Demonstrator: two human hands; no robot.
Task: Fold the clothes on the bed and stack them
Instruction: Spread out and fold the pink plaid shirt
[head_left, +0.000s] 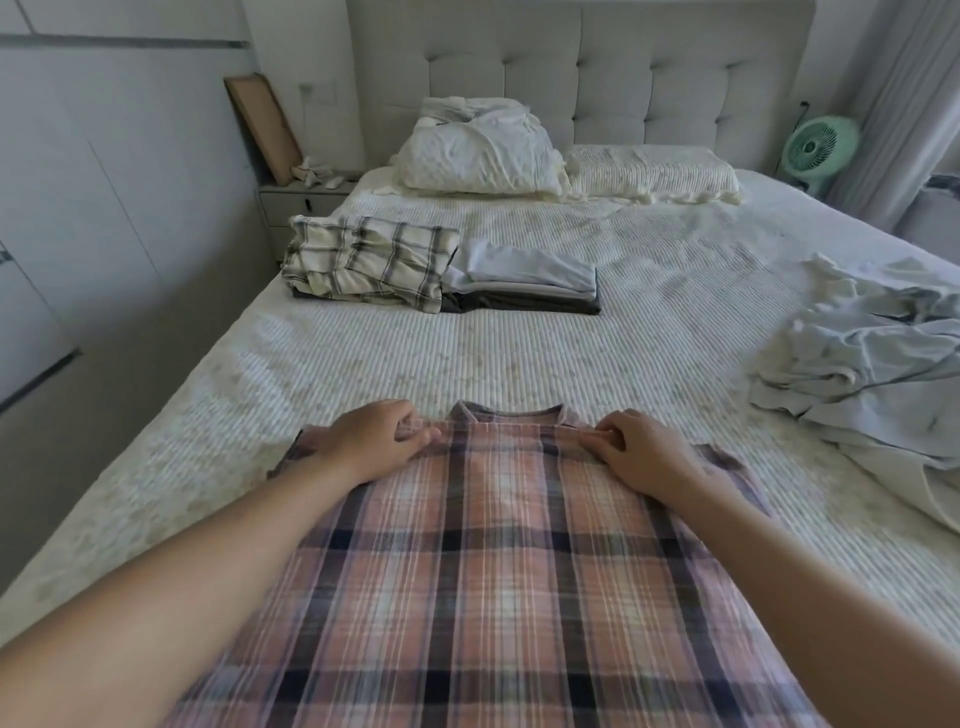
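- Pink plaid shirt (498, 561) lies spread flat on the bed (363, 364), back side up, collar pointing toward the headboard (649, 67), hem running off the near edge of view.
- My left hand (371, 439) sits on the shirt's left shoulder; fingers curled, pinching a fold of cloth just beside the collar.
- My right hand (641, 449) sits on the right shoulder; fingertips bent and pinching the seam next to the collar.
- Both forearms lie over the shirt's body.
- Stack of folded clothes (524, 286) further up the bed, left of centre: pale grey pieces on top of dark ones.
- Cream checked garment (369, 265) touches the stack's left side, loosely folded, resting on a dark layer.
- Heap of unfolded pale blue clothes (872, 358) at the bed's right edge, well apart from the shirt.
- Two pillows (483, 156) against the headboard, with a crumpled white cloth on the left one.
- Nightstand (296, 200) left of the bed, a framed board (262, 127) leaning on the wall above it.
- Green fan (818, 148) on the right side of the headboard.
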